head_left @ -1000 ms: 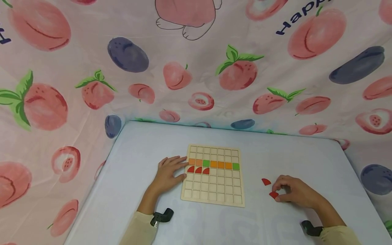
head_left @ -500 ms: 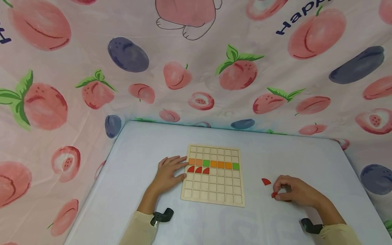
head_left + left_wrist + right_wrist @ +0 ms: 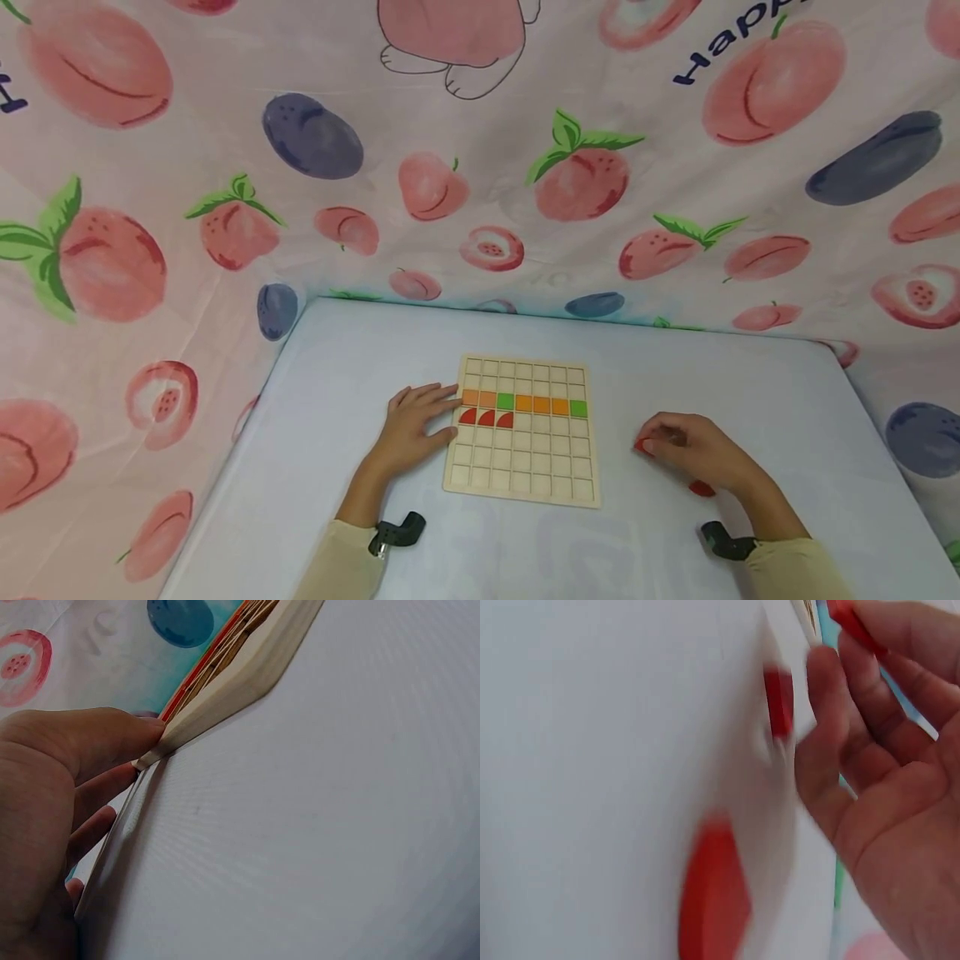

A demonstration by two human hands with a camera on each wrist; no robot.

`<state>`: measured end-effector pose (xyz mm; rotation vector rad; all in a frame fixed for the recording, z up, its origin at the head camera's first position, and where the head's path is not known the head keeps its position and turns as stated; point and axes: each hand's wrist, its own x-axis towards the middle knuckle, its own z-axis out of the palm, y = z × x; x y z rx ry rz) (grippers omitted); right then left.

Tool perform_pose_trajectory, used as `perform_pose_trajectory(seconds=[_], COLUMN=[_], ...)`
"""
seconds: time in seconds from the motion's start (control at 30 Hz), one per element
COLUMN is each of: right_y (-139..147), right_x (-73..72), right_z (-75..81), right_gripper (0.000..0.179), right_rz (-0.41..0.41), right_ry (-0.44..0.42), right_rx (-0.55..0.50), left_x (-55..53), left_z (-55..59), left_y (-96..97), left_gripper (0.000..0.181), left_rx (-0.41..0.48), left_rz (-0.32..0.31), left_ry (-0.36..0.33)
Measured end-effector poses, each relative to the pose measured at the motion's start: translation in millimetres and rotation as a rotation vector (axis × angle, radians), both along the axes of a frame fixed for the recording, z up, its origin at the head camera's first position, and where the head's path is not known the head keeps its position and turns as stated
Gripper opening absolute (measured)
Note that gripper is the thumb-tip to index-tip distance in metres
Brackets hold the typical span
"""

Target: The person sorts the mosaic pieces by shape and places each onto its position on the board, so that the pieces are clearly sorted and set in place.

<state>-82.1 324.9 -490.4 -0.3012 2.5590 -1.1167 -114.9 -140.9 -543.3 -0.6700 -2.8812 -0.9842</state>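
My left hand (image 3: 412, 421) rests with spread fingers along the left edge of a wooden grid board (image 3: 532, 467); in the left wrist view its thumb and fingertips touch the board's edge (image 3: 225, 712). Coloured squares fill one row of the board, and three red quarter-circle pieces (image 3: 487, 417) lie in the row below. To the right of the board, my right hand (image 3: 693, 446) pinches a red quarter-circle piece (image 3: 855, 628) between thumb and fingers. Two more red pieces lie on the table in the right wrist view, one (image 3: 780, 701) below the fingertips, another (image 3: 716, 892) nearer the wrist.
The white table (image 3: 360, 342) runs back to a hanging cloth (image 3: 517, 183) printed with fruit. Black camera mounts (image 3: 401, 529) sit at both wrists.
My right hand has moved up and left with the pinched red piece, over to where another red piece lay. A red piece hidden beneath that hand now shows by the wrist. The left hand stays put.
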Motion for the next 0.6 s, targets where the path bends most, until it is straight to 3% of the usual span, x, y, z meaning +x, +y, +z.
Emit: perform_pose_trajectory(seconds=[0.23,0.43,0.6], right_y=[-37,-69,-94], right_x=[-13.7,-26.2,-33.0], right_z=[-9.6,-15.8,-17.8], right_gripper=[0.011,0.023,0.02], right_rz=[-0.014,-0.064,-0.119], right_ry=[-0.017,0.025,0.02], right_rx=[-0.131,-0.173,-0.185], left_x=[0.5,-0.4,-1.7], left_z=[0.0,0.2,-0.7], left_y=[0.3,-0.6,-1.3], left_gripper=[0.047,0.047,0.046], left_rx=[-0.001,-0.01,-0.013], left_rz=[0.0,-0.002,0.0], left_ry=[-0.019,-0.056,-0.059])
